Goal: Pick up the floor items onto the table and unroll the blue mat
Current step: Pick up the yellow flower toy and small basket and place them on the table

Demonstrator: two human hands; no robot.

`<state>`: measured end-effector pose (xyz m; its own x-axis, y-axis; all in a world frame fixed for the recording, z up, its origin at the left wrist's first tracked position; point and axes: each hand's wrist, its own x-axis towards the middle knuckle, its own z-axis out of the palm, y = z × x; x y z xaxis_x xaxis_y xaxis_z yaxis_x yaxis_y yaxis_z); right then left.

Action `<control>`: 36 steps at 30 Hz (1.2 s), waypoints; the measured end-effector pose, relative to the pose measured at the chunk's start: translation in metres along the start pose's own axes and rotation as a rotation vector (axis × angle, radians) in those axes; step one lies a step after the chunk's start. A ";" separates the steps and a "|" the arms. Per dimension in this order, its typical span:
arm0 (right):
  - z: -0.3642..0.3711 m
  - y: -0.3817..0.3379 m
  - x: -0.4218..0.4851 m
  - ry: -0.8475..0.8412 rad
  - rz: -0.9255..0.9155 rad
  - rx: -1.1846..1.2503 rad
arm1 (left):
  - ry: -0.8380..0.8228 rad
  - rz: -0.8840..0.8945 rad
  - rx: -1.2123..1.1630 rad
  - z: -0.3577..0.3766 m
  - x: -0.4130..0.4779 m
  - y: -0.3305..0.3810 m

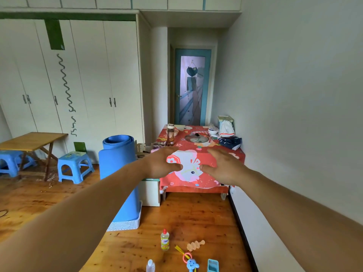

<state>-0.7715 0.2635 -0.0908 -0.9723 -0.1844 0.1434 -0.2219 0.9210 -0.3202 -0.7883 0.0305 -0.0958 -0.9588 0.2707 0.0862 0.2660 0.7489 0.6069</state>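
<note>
Both arms stretch forward in the air, palms down. My left hand [161, 163] and my right hand [222, 165] have straight, spread fingers and hold nothing. Beyond them stands the table with a red cartoon cloth [204, 181]. The rolled blue mat [117, 173] stands upright in a white basket [125, 224] left of the table. On the wooden floor near me lie a small yellow bottle with a red cap [165, 240], a peach hair clip [195, 245], a clear bottle [150, 266], a blue and pink rattle toy [189, 262] and a light blue box [213, 265].
On the table stand a brown bottle [170, 135], a glass pot lid [197, 138], bowls and folded clothes [229, 143]. A wooden folding table [33, 141] and blue stools [74, 165] stand at the left before white wardrobes. A wall runs along the right.
</note>
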 end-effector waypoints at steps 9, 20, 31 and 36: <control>0.041 0.007 0.091 -0.015 0.041 0.016 | -0.067 -0.007 -0.029 -0.005 0.095 -0.052; 0.127 0.069 0.149 -0.132 -0.019 0.106 | -0.141 -0.140 -0.037 0.088 0.149 -0.119; 0.416 0.202 0.144 -0.328 0.066 0.129 | -0.263 -0.376 -0.098 0.356 0.156 -0.301; 0.586 0.265 0.116 -0.413 0.135 0.198 | -0.302 -0.482 -0.161 0.509 0.126 -0.411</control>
<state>-0.9859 0.2847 -0.7077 -0.9321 -0.2259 -0.2832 -0.0626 0.8704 -0.4884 -0.9672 0.0647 -0.7364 -0.8908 0.1006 -0.4432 -0.2336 0.7353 0.6363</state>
